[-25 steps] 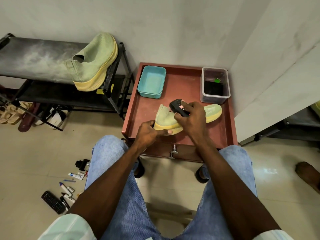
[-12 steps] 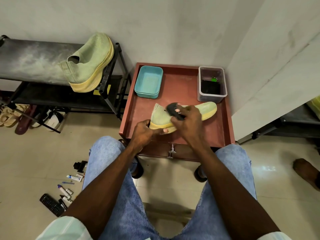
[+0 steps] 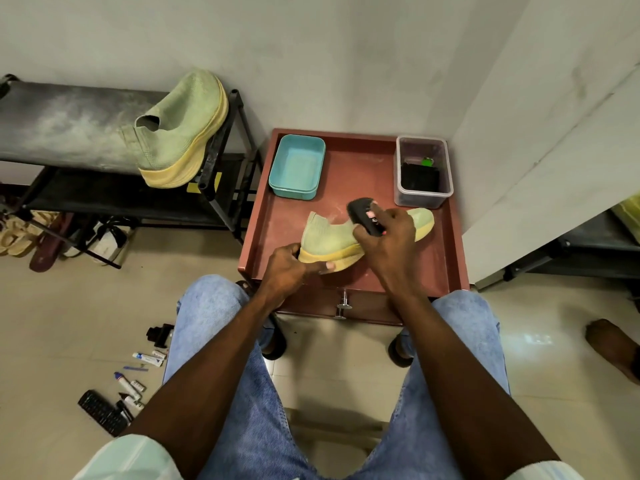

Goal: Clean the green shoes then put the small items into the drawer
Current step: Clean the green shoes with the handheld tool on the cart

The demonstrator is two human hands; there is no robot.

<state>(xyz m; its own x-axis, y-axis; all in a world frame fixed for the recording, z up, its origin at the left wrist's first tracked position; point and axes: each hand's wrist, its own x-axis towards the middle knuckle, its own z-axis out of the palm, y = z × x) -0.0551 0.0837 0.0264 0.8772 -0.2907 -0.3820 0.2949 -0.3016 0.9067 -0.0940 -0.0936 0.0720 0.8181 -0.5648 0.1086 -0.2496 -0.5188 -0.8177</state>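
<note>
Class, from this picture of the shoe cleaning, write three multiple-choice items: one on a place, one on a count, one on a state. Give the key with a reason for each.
1. Where is the second green shoe?
A. on the black rack
B. in the teal tray
C. on the floor

2. How many containers stand on the red table?
A. one
B. two
C. four

3. What is the right hand doing?
A. resting open
B. holding a black brush
C. pulling the drawer knob

Key: 1 A, it leans on the rack's top shelf. 2 B, a teal tray and a clear box. 3 B, it grips the brush on the shoe that the left hand holds.
</note>
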